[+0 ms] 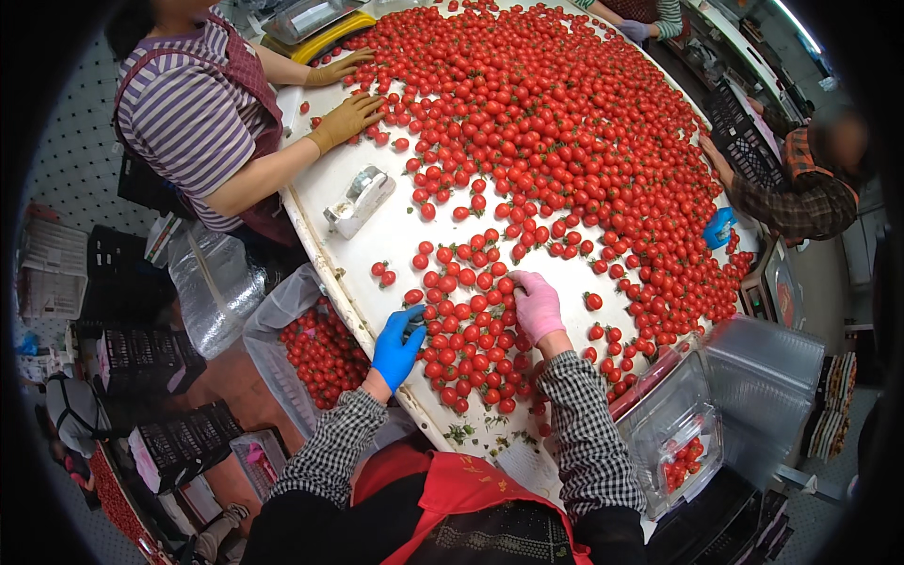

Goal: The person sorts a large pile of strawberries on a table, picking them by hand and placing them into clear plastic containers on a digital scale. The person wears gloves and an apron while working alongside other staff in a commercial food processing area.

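A large heap of red cherry tomatoes (558, 134) with green stems covers much of the white table (367, 261). Before me lies a looser group of cherry tomatoes (462, 339). My left hand (399, 346), in a blue glove, is at this group's left edge, its fingers curled beside the tomatoes; whether it grips one cannot be told. My right hand (537, 307), in a pink glove, touches the upper right of the group, fingertips against a tomato and partly hidden. Stem scraps (459, 432) lie near the table's front edge.
A lined crate of tomatoes (321, 353) stands below the table's left edge. Clear plastic boxes (671, 438) are at the right, one holding tomatoes. A plastic dispenser (360, 201) lies on the table. Co-workers' gloved hands (349, 120) rest at the heap's left; another person (798, 183) reaches in from the right.
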`<action>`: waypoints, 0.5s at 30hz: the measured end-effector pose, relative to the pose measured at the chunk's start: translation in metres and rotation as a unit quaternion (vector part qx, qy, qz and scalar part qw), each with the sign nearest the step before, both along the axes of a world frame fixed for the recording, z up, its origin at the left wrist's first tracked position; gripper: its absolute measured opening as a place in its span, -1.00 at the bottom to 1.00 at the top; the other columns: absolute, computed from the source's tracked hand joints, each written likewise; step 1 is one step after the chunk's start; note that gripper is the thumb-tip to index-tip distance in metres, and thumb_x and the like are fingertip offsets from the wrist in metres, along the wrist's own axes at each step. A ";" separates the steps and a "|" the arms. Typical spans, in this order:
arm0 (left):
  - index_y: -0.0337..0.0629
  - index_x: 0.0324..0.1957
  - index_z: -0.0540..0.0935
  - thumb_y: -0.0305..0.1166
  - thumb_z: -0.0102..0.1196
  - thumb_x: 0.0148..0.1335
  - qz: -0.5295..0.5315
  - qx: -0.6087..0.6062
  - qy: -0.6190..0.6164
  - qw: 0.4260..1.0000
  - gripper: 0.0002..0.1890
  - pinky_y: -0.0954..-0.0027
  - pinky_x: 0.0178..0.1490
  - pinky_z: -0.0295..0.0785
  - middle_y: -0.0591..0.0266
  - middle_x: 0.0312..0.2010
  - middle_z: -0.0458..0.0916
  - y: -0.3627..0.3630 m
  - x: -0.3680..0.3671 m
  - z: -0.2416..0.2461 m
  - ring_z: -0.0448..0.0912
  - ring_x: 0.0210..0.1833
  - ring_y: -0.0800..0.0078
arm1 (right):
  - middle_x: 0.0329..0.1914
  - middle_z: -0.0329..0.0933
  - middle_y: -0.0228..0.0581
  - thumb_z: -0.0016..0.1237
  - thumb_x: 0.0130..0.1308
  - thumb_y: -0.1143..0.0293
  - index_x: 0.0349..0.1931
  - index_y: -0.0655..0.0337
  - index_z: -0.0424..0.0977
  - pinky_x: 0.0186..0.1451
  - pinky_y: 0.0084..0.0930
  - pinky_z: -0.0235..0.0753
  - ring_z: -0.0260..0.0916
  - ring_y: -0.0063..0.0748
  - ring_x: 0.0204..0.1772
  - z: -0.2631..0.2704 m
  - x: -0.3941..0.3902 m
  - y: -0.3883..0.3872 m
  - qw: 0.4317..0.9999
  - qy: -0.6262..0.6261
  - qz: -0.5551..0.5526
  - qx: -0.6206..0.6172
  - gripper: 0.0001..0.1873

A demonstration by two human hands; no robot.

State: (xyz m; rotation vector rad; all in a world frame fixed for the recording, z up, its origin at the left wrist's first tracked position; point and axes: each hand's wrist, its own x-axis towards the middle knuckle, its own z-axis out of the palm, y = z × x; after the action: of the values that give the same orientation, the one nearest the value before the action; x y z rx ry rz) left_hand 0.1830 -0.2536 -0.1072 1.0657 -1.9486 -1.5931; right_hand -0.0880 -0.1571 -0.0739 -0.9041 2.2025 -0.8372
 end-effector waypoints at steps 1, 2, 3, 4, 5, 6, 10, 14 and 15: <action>-0.12 0.29 0.50 -0.48 0.13 0.40 0.000 0.001 -0.002 1.000 -0.58 0.43 0.03 0.55 0.24 0.08 0.56 0.000 0.000 -0.001 0.59 -0.04 0.48 | 0.05 0.53 -0.14 -0.02 0.43 0.41 0.11 0.14 0.56 0.12 -0.29 0.56 0.56 -0.13 0.01 0.000 0.000 0.002 0.999 -0.035 -0.017 -0.001 -0.71; -0.13 0.29 0.51 -0.48 0.13 0.40 -0.001 0.002 -0.004 1.000 -0.58 0.44 0.02 0.56 0.24 0.07 0.55 -0.001 0.000 -0.002 0.59 -0.04 0.48 | 0.04 0.54 -0.14 -0.01 0.42 0.43 0.11 0.16 0.56 0.11 -0.34 0.56 0.56 -0.18 0.00 0.000 0.001 0.004 0.999 -0.038 -0.019 -0.004 -0.71; -0.13 0.28 0.51 -0.48 0.13 0.40 -0.001 0.003 -0.006 1.000 -0.58 0.44 0.01 0.56 0.24 0.07 0.55 -0.001 0.000 -0.001 0.59 -0.05 0.48 | 0.02 0.54 -0.14 0.00 0.41 0.45 0.10 0.19 0.56 0.11 -0.39 0.56 0.56 -0.23 -0.02 0.006 0.003 0.004 0.999 -0.043 -0.020 -0.007 -0.71; -0.13 0.28 0.51 -0.48 0.13 0.40 0.000 0.004 -0.008 1.000 -0.58 0.43 0.01 0.56 0.24 0.07 0.55 -0.001 0.001 -0.001 0.59 -0.05 0.48 | 0.01 0.55 -0.14 0.02 0.41 0.46 0.10 0.22 0.57 0.10 -0.43 0.56 0.57 -0.28 -0.03 0.009 0.004 0.004 0.999 -0.047 -0.022 -0.009 -0.71; -0.13 0.28 0.51 -0.48 0.13 0.40 0.001 0.005 -0.010 1.000 -0.58 0.43 0.01 0.55 0.24 0.06 0.54 0.000 0.001 0.000 0.58 -0.05 0.48 | 0.00 0.56 -0.14 0.03 0.40 0.46 0.10 0.22 0.56 0.10 -0.43 0.56 0.57 -0.28 -0.02 0.007 0.004 0.004 0.999 -0.042 -0.012 -0.007 -0.71; -0.13 0.28 0.51 -0.48 0.13 0.40 0.001 0.005 -0.011 1.000 -0.58 0.43 0.01 0.55 0.24 0.06 0.54 0.000 0.000 0.002 0.58 -0.05 0.48 | -0.01 0.56 -0.15 0.05 0.39 0.46 0.11 0.22 0.56 0.10 -0.43 0.57 0.57 -0.28 -0.02 0.006 0.003 0.004 0.999 -0.038 -0.003 -0.006 -0.70; -0.12 0.28 0.51 -0.49 0.13 0.40 0.002 0.006 -0.002 1.000 -0.58 0.43 0.01 0.55 0.23 0.07 0.53 0.001 -0.001 0.002 0.59 -0.05 0.47 | 0.05 0.54 -0.11 0.10 0.33 0.39 0.08 0.20 0.55 0.09 -0.34 0.59 0.59 -0.17 0.00 0.004 0.001 0.006 0.999 -0.044 0.012 -0.009 -0.68; -0.12 0.29 0.51 -0.49 0.12 0.40 0.003 0.007 -0.005 1.000 -0.58 0.43 0.03 0.55 0.23 0.06 0.53 0.001 -0.002 0.000 0.59 -0.04 0.46 | -0.02 0.57 -0.12 0.11 0.30 0.42 0.02 0.25 0.53 0.07 -0.38 0.59 0.59 -0.23 -0.02 -0.002 -0.005 0.008 0.996 -0.094 0.000 0.002 -0.71; -0.11 0.29 0.51 -0.49 0.12 0.40 0.003 0.003 -0.007 1.000 -0.58 0.43 0.03 0.55 0.23 0.06 0.53 0.001 -0.002 -0.001 0.59 -0.04 0.46 | -0.06 0.58 -0.14 0.11 0.31 0.43 0.01 0.26 0.52 0.04 -0.40 0.60 0.59 -0.27 -0.05 -0.001 -0.005 0.008 0.993 -0.116 -0.010 -0.005 -0.72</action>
State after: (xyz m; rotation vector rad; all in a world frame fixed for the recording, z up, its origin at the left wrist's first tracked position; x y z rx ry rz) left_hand 0.1810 -0.2523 -0.1077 1.0868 -1.9480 -1.5931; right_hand -0.0929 -0.1492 -0.0753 -0.7507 2.0108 -0.9142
